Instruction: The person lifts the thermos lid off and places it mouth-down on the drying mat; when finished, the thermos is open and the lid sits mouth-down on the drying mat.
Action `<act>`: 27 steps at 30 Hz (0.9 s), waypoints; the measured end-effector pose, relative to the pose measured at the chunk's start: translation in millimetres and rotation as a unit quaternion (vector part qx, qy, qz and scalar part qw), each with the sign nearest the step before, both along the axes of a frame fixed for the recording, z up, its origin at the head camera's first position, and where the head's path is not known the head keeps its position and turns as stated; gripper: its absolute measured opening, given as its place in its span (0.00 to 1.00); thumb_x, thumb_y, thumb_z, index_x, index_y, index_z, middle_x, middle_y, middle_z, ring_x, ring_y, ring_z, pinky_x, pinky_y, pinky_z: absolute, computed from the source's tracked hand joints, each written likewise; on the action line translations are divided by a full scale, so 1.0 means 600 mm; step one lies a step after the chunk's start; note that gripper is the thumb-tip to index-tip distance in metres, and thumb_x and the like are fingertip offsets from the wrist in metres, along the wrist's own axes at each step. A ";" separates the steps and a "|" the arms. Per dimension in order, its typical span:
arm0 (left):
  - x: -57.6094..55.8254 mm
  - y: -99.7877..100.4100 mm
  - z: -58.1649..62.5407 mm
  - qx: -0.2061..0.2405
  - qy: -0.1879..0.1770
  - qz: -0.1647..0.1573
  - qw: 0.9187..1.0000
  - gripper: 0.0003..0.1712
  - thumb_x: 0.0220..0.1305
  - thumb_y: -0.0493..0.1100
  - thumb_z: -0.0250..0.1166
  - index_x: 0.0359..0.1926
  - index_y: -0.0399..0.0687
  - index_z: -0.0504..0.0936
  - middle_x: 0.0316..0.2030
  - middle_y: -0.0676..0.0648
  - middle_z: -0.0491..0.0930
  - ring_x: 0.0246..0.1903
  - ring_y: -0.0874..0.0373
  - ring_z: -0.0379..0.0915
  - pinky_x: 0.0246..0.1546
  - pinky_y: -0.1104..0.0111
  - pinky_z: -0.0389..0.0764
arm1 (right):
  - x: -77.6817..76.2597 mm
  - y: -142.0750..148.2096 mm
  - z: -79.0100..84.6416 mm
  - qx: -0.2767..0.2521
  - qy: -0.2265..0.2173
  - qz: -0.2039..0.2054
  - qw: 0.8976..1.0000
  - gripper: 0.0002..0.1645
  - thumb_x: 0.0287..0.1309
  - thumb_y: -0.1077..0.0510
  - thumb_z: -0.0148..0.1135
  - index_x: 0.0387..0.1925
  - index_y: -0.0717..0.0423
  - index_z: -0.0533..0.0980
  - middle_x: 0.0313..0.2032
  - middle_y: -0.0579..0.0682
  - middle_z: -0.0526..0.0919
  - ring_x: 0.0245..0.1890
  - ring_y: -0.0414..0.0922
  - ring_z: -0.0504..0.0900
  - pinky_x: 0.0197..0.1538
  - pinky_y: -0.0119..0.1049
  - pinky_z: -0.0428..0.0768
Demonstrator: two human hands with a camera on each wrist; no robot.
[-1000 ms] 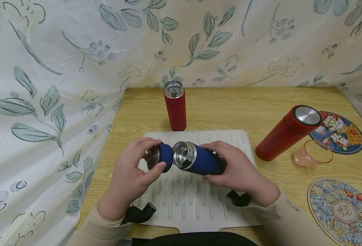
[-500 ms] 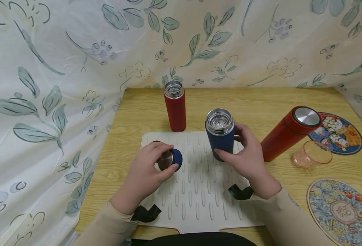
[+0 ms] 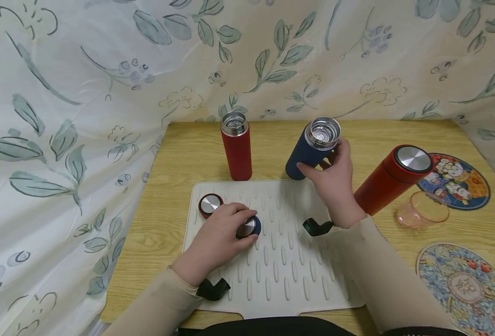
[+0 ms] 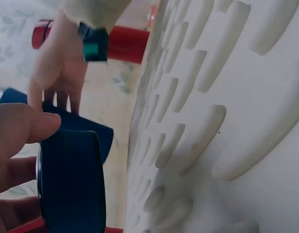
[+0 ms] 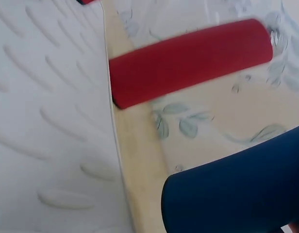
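Observation:
My left hand [image 3: 215,242] pinches a blue thermos lid [image 3: 256,226] with a silver top, low over the white ridged mat [image 3: 281,284]. In the left wrist view the thumb and fingers grip the blue lid [image 4: 72,179] by its sides, close to the ridges. My right hand [image 3: 335,182] grips a lidless blue thermos [image 3: 302,156] behind the mat's far edge. It leans to the right, its steel mouth and strainer facing up. The right wrist view shows the blue thermos's base [image 5: 212,199] near the mat's edge. Left of my left hand lies a dark-red lid [image 3: 210,205] with a silver top.
An uncapped red thermos [image 3: 237,156] stands behind the mat. Right of the mat stands a capped taller red thermos [image 3: 382,182]. Beside it are a pink glass cup [image 3: 421,212], a round cartoon-printed mat [image 3: 468,184] and a round floral mat [image 3: 468,284]. A patterned cloth [image 3: 272,84] hangs behind.
The blue thermos and its lid have come apart. My right hand has carried the thermos away to the back right. My left hand has moved the lid right, uncovering the dark-red lid.

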State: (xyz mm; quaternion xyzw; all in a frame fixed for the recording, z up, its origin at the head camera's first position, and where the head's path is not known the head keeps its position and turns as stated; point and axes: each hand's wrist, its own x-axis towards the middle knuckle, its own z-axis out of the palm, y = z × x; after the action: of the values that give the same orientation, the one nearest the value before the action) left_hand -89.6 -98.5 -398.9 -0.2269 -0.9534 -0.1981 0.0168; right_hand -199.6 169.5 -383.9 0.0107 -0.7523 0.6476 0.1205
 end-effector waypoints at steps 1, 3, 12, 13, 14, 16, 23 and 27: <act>0.000 0.001 -0.001 -0.006 0.001 0.000 1.000 0.28 0.59 0.55 0.73 0.60 0.54 0.83 0.53 0.53 0.79 0.53 0.57 0.73 0.57 0.64 0.76 | -0.009 -0.001 -0.005 -0.002 -0.004 -0.002 1.000 0.55 0.45 0.66 0.80 0.70 0.45 0.58 0.67 0.46 0.67 0.68 0.47 0.70 0.70 0.48 0.70; -0.001 0.003 -0.003 -0.014 0.001 -0.001 1.000 0.28 0.59 0.55 0.73 0.60 0.54 0.83 0.53 0.53 0.80 0.53 0.57 0.73 0.57 0.64 0.76 | -0.023 -0.004 -0.012 0.000 -0.016 -0.005 1.000 0.54 0.45 0.66 0.80 0.69 0.46 0.58 0.67 0.46 0.67 0.68 0.48 0.70 0.71 0.48 0.69; -0.005 0.007 -0.009 -0.028 0.004 -0.015 0.999 0.28 0.60 0.54 0.73 0.61 0.53 0.83 0.54 0.51 0.80 0.54 0.55 0.74 0.58 0.62 0.76 | -0.051 -0.006 -0.033 0.031 -0.055 0.006 0.998 0.53 0.46 0.65 0.80 0.68 0.46 0.60 0.68 0.47 0.67 0.68 0.50 0.69 0.72 0.48 0.67; -0.006 0.007 -0.010 -0.030 0.003 -0.016 0.999 0.28 0.60 0.54 0.73 0.61 0.53 0.83 0.54 0.51 0.80 0.54 0.54 0.74 0.59 0.62 0.76 | -0.051 -0.006 -0.034 0.033 -0.057 0.007 0.998 0.53 0.45 0.64 0.80 0.68 0.46 0.60 0.67 0.47 0.67 0.68 0.50 0.69 0.72 0.48 0.67; -0.007 0.007 -0.011 -0.032 0.003 -0.017 0.999 0.28 0.60 0.54 0.73 0.61 0.53 0.82 0.54 0.51 0.80 0.54 0.54 0.74 0.59 0.62 0.76 | -0.052 -0.006 -0.035 0.035 -0.059 0.009 0.998 0.52 0.46 0.64 0.81 0.68 0.45 0.60 0.67 0.47 0.68 0.67 0.50 0.70 0.71 0.48 0.68; -0.008 0.007 -0.014 -0.037 0.003 -0.018 0.999 0.28 0.61 0.54 0.73 0.61 0.53 0.82 0.54 0.51 0.80 0.54 0.54 0.74 0.59 0.62 0.75 | -0.053 -0.006 -0.036 0.037 -0.057 0.011 0.998 0.52 0.45 0.63 0.81 0.68 0.47 0.61 0.66 0.48 0.69 0.66 0.50 0.72 0.70 0.48 0.70; -0.010 0.008 -0.019 -0.054 0.012 -0.024 0.998 0.28 0.61 0.54 0.72 0.61 0.52 0.82 0.55 0.49 0.80 0.55 0.52 0.74 0.61 0.61 0.75 | -0.062 -0.003 -0.030 0.071 -0.077 0.008 0.994 0.53 0.46 0.57 0.82 0.71 0.44 0.62 0.64 0.51 0.72 0.65 0.50 0.73 0.66 0.49 0.75; -0.011 0.008 -0.022 -0.060 0.014 -0.029 0.998 0.28 0.62 0.53 0.72 0.62 0.52 0.82 0.56 0.48 0.79 0.56 0.52 0.74 0.61 0.60 0.74 | -0.064 0.000 -0.027 0.086 -0.094 0.010 0.992 0.55 0.48 0.53 0.81 0.73 0.42 0.60 0.67 0.52 0.71 0.67 0.52 0.72 0.65 0.53 0.74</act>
State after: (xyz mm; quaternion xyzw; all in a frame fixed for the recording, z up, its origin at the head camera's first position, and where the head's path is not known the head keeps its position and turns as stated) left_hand -95.9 -93.6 -411.9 -0.2583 -0.9561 -0.1380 0.0110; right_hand -238.3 169.7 -400.2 -0.0327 -0.8130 0.5799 0.0412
